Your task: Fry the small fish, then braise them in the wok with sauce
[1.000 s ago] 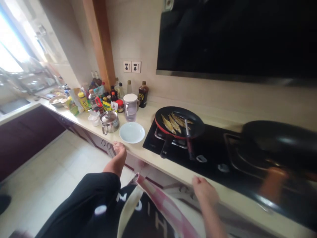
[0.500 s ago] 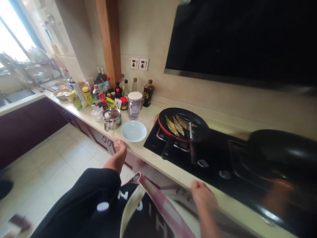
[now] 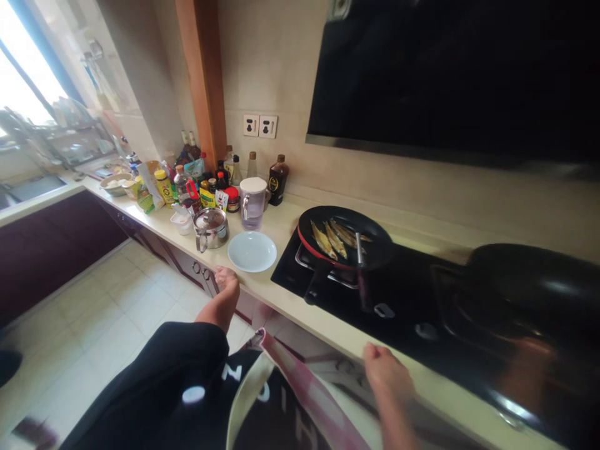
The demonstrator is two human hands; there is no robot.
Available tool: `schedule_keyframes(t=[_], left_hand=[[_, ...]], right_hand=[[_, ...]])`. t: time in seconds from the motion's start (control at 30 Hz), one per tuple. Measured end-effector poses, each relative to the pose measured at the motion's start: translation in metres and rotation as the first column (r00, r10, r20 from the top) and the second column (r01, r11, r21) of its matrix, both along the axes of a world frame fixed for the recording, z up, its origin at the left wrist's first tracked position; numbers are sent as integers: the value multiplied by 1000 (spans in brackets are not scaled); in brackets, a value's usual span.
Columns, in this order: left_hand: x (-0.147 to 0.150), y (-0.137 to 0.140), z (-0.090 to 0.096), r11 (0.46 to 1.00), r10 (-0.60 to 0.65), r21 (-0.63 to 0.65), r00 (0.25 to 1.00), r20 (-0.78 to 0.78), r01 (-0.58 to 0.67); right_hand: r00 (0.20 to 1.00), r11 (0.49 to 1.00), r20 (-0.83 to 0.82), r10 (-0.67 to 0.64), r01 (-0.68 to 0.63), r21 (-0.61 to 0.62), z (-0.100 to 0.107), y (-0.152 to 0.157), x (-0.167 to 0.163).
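My left hand (image 3: 227,279) is closed at the counter's front edge, just below a white plate (image 3: 252,252). No object shows in its curled fingers. My right hand (image 3: 387,372) rests loosely fisted at the same edge, in front of the stove (image 3: 344,312), and nothing shows in it either. On the left burner sits a red-sided black frying pan (image 3: 375,253) with several small browned fish (image 3: 335,240). A spatula (image 3: 360,250) lies with its metal end in the pan and its dark handle over the near rim. Neither hand touches pan or plate.
A lidded steel pot (image 3: 212,228), a clear pitcher (image 3: 253,205) and a dark sauce bottle (image 3: 278,180) stand left of the stove, with several seasoning containers beyond. A black wok (image 3: 534,281) occupies the right burner. The range hood (image 3: 440,81) overhangs the stove.
The view has shifted slightly, so the counter items sit a little lower and further left. Both hands keep their closed poses; the pan, fish and spatula stay put.
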State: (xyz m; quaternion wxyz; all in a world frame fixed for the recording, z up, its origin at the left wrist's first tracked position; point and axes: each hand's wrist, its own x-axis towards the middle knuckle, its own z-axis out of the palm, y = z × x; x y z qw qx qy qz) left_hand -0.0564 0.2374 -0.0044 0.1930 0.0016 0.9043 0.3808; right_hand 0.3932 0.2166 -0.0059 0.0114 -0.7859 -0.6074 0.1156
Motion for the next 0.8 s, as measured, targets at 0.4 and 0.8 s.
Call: schedule_keyframes(t=[0.4, 0.8], left_hand=[[-3, 4, -1, 998, -28, -51, 999, -32, 26], [-5, 0, -6, 985, -169, 19, 986, 1, 169]], right_hand=[[999, 1000, 32, 14, -14, 10, -12, 4, 4], [999, 999, 36, -11, 10, 35, -9, 0, 0]])
